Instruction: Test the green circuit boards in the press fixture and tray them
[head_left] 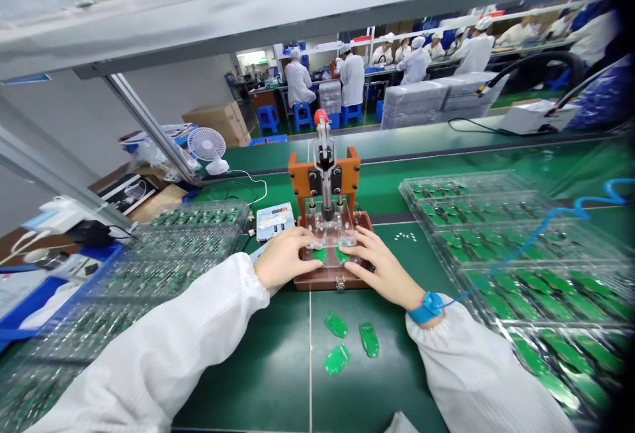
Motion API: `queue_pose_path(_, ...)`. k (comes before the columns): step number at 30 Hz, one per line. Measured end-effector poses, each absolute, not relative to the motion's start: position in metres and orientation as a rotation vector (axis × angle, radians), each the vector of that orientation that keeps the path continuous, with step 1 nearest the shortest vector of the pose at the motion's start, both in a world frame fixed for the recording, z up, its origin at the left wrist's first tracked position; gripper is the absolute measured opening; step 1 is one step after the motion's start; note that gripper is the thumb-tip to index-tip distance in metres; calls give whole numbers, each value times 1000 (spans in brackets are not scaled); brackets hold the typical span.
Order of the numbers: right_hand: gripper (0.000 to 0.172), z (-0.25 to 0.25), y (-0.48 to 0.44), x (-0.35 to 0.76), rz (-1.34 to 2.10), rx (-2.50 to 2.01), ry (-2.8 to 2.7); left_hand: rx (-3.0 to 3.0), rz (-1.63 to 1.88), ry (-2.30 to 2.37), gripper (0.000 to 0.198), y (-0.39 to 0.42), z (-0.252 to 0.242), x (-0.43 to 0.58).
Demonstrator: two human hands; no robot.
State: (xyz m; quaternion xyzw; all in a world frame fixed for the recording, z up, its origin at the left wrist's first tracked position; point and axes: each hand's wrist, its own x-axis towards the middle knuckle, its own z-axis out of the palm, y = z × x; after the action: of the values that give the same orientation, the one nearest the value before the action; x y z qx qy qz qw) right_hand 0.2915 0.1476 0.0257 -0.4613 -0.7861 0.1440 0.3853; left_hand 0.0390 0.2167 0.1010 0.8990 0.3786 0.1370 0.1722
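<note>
White cleanroom sleeves [149, 347] reach forward, left hand [282, 258] and right hand [381, 268] open, fingers spread on a clear acrylic plate [330, 235] above green circuit boards [320, 254] in a brown rectangular press jig [332, 279].

PCB [320, 255] in jig [333, 280] half hidden by fingers [364, 248], white bits [405, 236] too small to ID

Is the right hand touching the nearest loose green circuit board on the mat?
Apart. The head view shows the right hand clear of the loose green circuit board, with green mat showing between them.
</note>
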Motion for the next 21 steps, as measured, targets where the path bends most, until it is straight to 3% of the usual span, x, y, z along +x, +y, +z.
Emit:
queue_pose_path(16,25,23,147,289,361,-1100,-1922,2743,560,879,19,211,94,34)
queue_pose_path(21,24,24,146,287,350,-1091,-1897,2781,561,893,30,205,86,30)
